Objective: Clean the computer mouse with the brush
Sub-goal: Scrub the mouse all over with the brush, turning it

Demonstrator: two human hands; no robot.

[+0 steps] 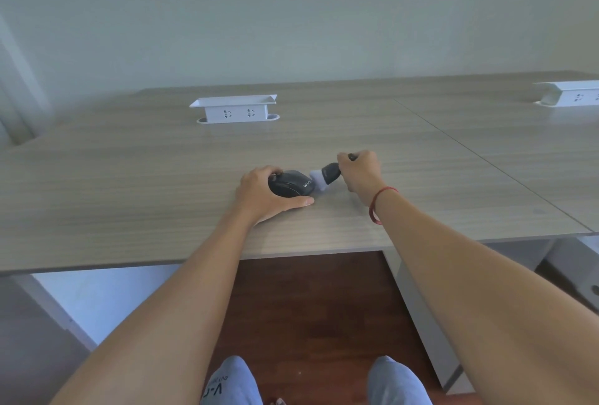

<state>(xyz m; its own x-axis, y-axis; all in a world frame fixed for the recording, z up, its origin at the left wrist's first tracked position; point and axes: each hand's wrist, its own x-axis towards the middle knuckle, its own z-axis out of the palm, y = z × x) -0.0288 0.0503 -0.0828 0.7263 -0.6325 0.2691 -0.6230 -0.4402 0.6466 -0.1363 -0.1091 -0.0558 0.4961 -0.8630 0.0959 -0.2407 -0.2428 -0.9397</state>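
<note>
1. The mouse (290, 184) is a rounded, smooth black shell with small white lettering on its right end; it lies on the table (136, 184) near the front edge, about mid-width.
2. The brush (324, 176) has a thick dark handle that flares into a short tuft of pale grey bristles; it slants down to the left, and the bristle tip touches the right end of the mouse.
3. The table is a broad flat top with a grey-brown wood-grain finish and a matt look; a thin seam runs diagonally across its right part.
4. Two white plastic socket boxes stand up from the table: one socket box (234, 109) at the back behind the mouse, a second socket box (570, 94) at the far right corner.
5. Behind the table is a plain pale wall (291, 15); below the front edge shows a dark reddish wood floor (308, 307) and the person's grey-trousered knees (231, 382).
6. The left hand (259, 197) cups the mouse from its left side, its grip closed around it, the thumb stretched along the table in front of the mouse.
7. The right hand (361, 174) has its grip clamped on the brush handle, fingers curled tight around it; a red cord bracelet (377, 205) circles that wrist.
</note>
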